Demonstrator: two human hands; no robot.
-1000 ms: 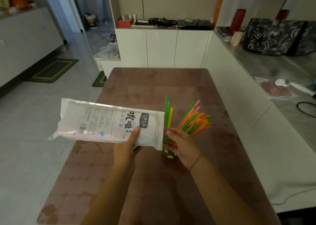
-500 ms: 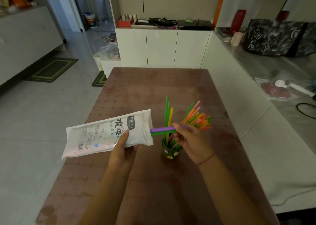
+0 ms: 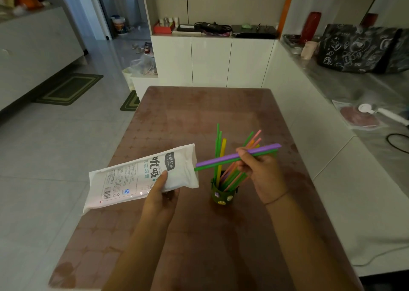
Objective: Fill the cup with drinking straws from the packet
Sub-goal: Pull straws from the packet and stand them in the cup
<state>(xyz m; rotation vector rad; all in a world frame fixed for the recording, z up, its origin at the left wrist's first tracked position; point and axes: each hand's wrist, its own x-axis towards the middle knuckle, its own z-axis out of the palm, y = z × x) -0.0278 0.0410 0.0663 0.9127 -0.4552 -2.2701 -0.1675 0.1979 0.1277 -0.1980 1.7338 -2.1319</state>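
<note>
My left hand (image 3: 162, 193) grips the white straw packet (image 3: 137, 176), held above the table's left side with its open end pointing right. My right hand (image 3: 261, 173) pinches a purple straw and a green straw (image 3: 223, 159), which lie almost level and stick out of the packet's mouth. Below them a small dark green cup (image 3: 222, 196) stands on the brown table (image 3: 199, 235). The cup holds several straws (image 3: 221, 153) in green, yellow, pink and orange, fanned upward. My right hand is just above and to the right of the cup.
A white counter (image 3: 354, 180) runs along the table's right edge, with a black patterned bag (image 3: 358, 49), a red bottle (image 3: 311, 26) and a cable (image 3: 396, 142) on it. White cabinets (image 3: 212, 60) stand beyond the table's far end. Tiled floor lies to the left.
My right hand has drawn the purple and green straws further out of the packet to the right. The packet has tilted and shifted left and down.
</note>
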